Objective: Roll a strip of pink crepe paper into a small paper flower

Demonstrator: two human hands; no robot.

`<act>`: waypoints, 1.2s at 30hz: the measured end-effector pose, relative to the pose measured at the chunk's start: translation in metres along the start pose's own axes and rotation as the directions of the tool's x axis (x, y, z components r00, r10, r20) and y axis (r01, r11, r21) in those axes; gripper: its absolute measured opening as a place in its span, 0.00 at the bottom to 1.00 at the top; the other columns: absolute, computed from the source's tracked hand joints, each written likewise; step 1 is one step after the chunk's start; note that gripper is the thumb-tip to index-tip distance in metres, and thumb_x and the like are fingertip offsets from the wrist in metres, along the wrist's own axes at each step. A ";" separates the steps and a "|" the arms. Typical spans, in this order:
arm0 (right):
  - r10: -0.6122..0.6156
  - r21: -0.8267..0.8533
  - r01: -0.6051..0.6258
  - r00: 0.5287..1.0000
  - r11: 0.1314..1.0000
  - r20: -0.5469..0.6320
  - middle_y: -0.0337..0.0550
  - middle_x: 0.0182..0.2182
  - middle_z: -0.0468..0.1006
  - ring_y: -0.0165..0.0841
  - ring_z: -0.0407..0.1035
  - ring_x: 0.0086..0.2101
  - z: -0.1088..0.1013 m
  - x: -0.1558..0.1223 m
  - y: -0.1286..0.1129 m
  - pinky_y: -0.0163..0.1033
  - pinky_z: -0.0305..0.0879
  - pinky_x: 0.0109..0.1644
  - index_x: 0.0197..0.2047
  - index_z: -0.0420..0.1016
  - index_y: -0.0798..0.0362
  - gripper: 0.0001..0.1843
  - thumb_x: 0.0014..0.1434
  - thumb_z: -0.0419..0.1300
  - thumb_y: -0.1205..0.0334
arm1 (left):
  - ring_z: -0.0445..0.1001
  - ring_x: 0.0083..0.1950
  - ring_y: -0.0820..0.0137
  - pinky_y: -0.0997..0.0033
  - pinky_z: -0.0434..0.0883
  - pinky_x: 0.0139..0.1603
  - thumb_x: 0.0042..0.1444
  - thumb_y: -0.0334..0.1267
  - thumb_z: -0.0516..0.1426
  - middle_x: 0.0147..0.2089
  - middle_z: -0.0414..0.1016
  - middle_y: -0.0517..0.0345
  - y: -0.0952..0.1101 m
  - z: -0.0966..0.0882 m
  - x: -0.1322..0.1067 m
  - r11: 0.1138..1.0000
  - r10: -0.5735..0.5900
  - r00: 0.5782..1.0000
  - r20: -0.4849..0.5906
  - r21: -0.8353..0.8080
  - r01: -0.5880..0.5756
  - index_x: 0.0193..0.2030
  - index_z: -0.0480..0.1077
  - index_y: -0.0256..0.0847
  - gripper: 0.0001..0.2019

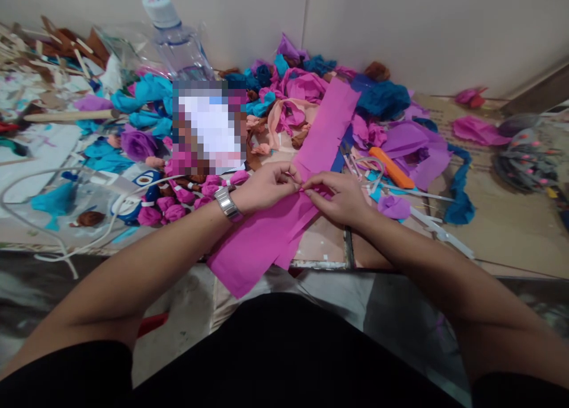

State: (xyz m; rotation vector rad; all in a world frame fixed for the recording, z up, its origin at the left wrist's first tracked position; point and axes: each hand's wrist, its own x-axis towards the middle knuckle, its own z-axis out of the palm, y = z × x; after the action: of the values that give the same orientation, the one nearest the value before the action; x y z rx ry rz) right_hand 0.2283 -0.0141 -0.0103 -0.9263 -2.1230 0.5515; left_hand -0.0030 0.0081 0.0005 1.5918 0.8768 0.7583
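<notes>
A long strip of magenta crepe paper (284,218) runs from the table's front edge up toward the back pile. My left hand (267,185), with a metal watch on its wrist, pinches the strip near its middle. My right hand (340,197) pinches the same strip right beside it, fingertips of both hands almost touching. Both hands are closed on the paper.
Scissors (351,159) and an orange-handled cutter (391,168) lie just right of the strip. Heaps of pink, purple and blue crepe scraps (382,99) fill the back. A plastic water bottle (178,40), small paper rosebuds (173,209) and a white cable (53,242) are at left.
</notes>
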 end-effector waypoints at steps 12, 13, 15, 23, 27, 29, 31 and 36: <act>0.011 -0.007 -0.011 1.000 1.000 0.010 0.42 0.40 0.90 0.36 0.83 0.38 0.000 0.000 0.001 0.39 0.77 0.44 0.45 0.86 0.48 0.07 0.66 0.66 0.62 | 0.78 0.37 0.72 0.71 0.72 0.42 0.56 0.36 0.67 0.36 0.80 0.56 0.000 0.001 -0.001 0.999 0.035 0.999 0.001 0.037 -0.035 0.39 0.73 0.38 0.09; 0.011 -0.012 -0.011 1.000 1.000 0.006 0.41 0.40 0.90 0.36 0.83 0.37 0.000 0.000 0.001 0.39 0.77 0.43 0.45 0.86 0.48 0.06 0.66 0.66 0.62 | 0.78 0.37 0.72 0.71 0.72 0.42 0.56 0.36 0.67 0.36 0.80 0.56 0.000 0.001 -0.001 0.998 0.045 0.999 0.004 0.037 -0.045 0.39 0.72 0.38 0.09; 0.010 -0.015 -0.010 1.000 1.000 -0.002 0.41 0.40 0.90 0.35 0.83 0.37 0.000 0.000 0.001 0.39 0.77 0.43 0.45 0.86 0.48 0.06 0.66 0.66 0.61 | 0.78 0.37 0.73 0.72 0.72 0.42 0.56 0.35 0.67 0.36 0.78 0.57 0.001 0.002 -0.002 0.997 0.072 0.997 0.005 0.034 -0.072 0.39 0.71 0.39 0.09; 0.023 -0.038 -0.024 1.000 0.999 -0.014 0.41 0.37 0.88 0.34 0.80 0.34 0.001 -0.001 0.001 0.38 0.74 0.41 0.43 0.85 0.48 0.04 0.67 0.67 0.61 | 0.76 0.37 0.72 0.72 0.72 0.39 0.58 0.38 0.66 0.38 0.77 0.57 0.003 0.006 -0.006 0.986 0.114 0.993 -0.037 0.128 -0.109 0.42 0.71 0.40 0.10; 0.025 -0.050 -0.025 1.000 0.998 -0.002 0.41 0.39 0.88 0.34 0.80 0.36 0.000 0.000 0.000 0.38 0.74 0.43 0.44 0.85 0.48 0.05 0.68 0.66 0.60 | 0.76 0.38 0.71 0.71 0.73 0.39 0.58 0.39 0.65 0.39 0.77 0.55 0.003 0.006 -0.005 0.985 0.123 0.992 -0.038 0.128 -0.117 0.41 0.71 0.39 0.10; 0.025 -0.050 -0.025 1.000 0.998 0.000 0.41 0.39 0.89 0.35 0.81 0.36 0.000 0.000 0.000 0.39 0.74 0.43 0.44 0.85 0.48 0.05 0.68 0.66 0.60 | 0.76 0.37 0.71 0.71 0.73 0.39 0.58 0.39 0.66 0.38 0.77 0.56 0.002 0.005 -0.005 0.985 0.128 0.991 -0.037 0.121 -0.123 0.41 0.71 0.39 0.10; 0.018 -0.050 -0.018 1.000 0.999 -0.002 0.41 0.40 0.89 0.35 0.81 0.37 0.000 0.000 0.000 0.39 0.75 0.43 0.44 0.84 0.48 0.05 0.68 0.66 0.60 | 0.76 0.37 0.71 0.71 0.73 0.39 0.58 0.38 0.65 0.37 0.77 0.56 0.000 0.005 -0.004 0.981 0.144 0.989 -0.042 0.135 -0.137 0.41 0.71 0.39 0.09; -0.003 -0.050 0.003 1.000 0.999 -0.002 0.41 0.38 0.88 0.35 0.81 0.36 0.000 0.000 0.001 0.39 0.74 0.42 0.43 0.83 0.49 0.04 0.68 0.66 0.62 | 0.76 0.36 0.71 0.71 0.72 0.39 0.60 0.38 0.64 0.37 0.77 0.57 0.002 0.006 -0.006 0.953 0.200 0.978 -0.059 0.245 -0.180 0.42 0.71 0.39 0.08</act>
State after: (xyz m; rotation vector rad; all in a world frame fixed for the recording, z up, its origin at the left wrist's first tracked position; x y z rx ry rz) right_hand 0.2288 -0.0137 -0.0105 -0.9512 -2.1449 0.4982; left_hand -0.0011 -0.0003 0.0010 1.8895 0.9106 0.8861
